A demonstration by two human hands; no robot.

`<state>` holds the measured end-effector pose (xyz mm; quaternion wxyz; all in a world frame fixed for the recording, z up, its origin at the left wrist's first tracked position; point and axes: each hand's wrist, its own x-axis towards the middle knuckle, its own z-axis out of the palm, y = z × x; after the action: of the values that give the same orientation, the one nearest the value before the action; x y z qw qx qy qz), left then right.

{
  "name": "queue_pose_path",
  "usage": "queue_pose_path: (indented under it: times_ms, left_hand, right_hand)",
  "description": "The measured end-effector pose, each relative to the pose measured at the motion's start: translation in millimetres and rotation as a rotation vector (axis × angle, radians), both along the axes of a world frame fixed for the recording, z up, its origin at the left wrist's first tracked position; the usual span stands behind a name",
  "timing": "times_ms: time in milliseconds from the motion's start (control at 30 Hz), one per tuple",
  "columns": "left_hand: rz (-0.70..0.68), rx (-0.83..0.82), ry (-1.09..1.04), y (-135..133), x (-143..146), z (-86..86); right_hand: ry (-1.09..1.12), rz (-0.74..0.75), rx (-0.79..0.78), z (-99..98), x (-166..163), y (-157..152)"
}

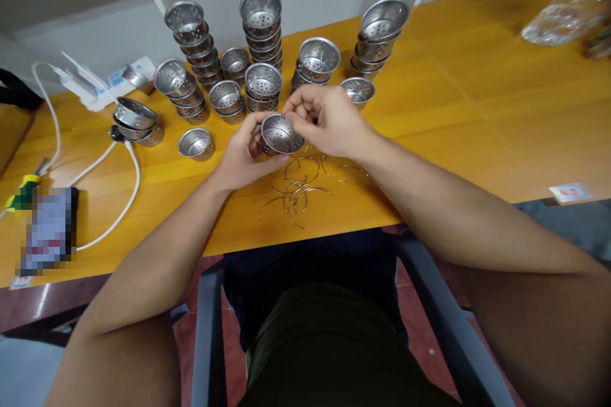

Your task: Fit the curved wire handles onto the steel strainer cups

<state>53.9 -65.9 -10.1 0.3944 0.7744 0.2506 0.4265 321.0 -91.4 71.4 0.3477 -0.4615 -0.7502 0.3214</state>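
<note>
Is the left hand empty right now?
No, the left hand holds a perforated metal cup, with the thumb along the cup's near side.

The small, silvery metal cup (pixel 281 136), pierced with round holes, was raised above the worktop (pixel 229 219), open mouth tilted toward the person. The left hand (pixel 245 151) cradled its side; the right hand's (pixel 329 116) fingers pinched its far rim.

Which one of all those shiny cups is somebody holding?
The cup in the left hand, with the right hand at its rim. No other cup is held.
</note>
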Motion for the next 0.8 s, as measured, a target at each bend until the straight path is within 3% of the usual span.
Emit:
queue_pose_path:
  times_ms: [300, 600, 800]
  left_hand:
    - [0.025, 0.033, 0.037, -2, -2, 2.4]
    - [0.15, 0.254, 0.161, -16, 13, 11.6]
    - [0.181, 0.212, 0.126, -22, 16, 21.7]
  right_hand:
    - [0.044, -0.012, 0.01, -5.9, -1, 3]
    - [0.337, 0.03, 0.224, -40.9, -19, 16]
    - [0.44, 0.22, 0.142, -26.9, -11, 13]
